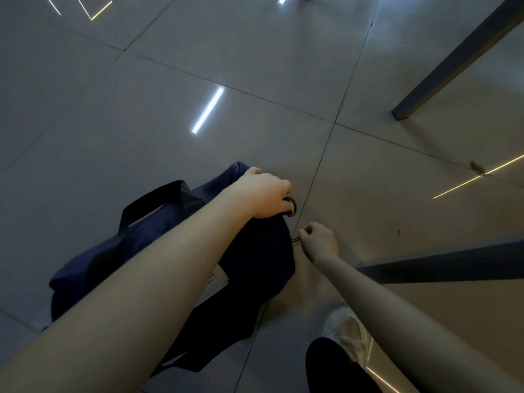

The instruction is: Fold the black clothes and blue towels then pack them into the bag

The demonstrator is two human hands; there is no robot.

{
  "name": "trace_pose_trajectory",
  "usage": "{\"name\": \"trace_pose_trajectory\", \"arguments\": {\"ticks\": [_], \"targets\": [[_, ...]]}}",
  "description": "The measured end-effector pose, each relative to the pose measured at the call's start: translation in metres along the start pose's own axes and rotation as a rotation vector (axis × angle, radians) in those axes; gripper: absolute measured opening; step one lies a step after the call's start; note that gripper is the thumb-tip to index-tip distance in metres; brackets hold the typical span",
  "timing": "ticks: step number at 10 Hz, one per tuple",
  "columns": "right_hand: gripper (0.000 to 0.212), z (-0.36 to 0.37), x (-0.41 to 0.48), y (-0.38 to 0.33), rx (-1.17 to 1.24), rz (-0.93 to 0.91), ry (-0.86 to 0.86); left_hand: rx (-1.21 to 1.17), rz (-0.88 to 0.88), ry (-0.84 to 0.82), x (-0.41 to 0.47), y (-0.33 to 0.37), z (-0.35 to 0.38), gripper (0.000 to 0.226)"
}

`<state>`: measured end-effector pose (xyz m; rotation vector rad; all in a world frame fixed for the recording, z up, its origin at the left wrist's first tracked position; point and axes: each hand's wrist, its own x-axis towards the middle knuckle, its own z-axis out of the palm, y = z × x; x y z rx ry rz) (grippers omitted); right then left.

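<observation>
A dark blue bag [147, 231] with black carry straps lies on the tiled floor at the lower left. My left hand [263, 194] grips the bag's right end, fingers curled over the fabric beside a metal ring [292, 207]. Just to the right, my right hand [319, 242] pinches a small dark zip pull [295, 240] at the bag's end. A white label [217, 277] shows on the bag's side. No black clothes or blue towels are visible outside the bag.
A grey table leg [453, 66] slants across the upper right and a dark bar [442, 265] runs along the right. My white shoe [347, 333] and black trouser leg [334, 367] are at the bottom. Glossy floor tiles [141, 109] stretch beyond the bag.
</observation>
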<state>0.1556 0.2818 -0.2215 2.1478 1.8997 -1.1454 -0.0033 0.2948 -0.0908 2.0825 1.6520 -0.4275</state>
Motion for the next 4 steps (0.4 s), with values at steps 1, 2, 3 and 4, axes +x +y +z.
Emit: {"name": "trace_pose_trajectory", "arguments": {"ticks": [1,2,3,4], "targets": [[0.029,-0.013,-0.01,-0.012,0.238,-0.035,0.005,-0.092,-0.038,0.094,-0.01,-0.003,-0.002,0.045],[0.029,-0.026,-0.027,-0.026,0.497,-0.026,-0.034,-0.217,-0.087,0.188,-0.025,-0.006,-0.009,0.043],[0.032,-0.037,-0.048,-0.036,0.651,-0.023,-0.095,-0.403,-0.145,0.234,-0.041,-0.006,-0.013,0.037],[0.031,-0.048,-0.069,-0.044,0.738,-0.025,-0.118,-0.623,-0.197,0.258,-0.059,-0.003,-0.019,0.031]]}}
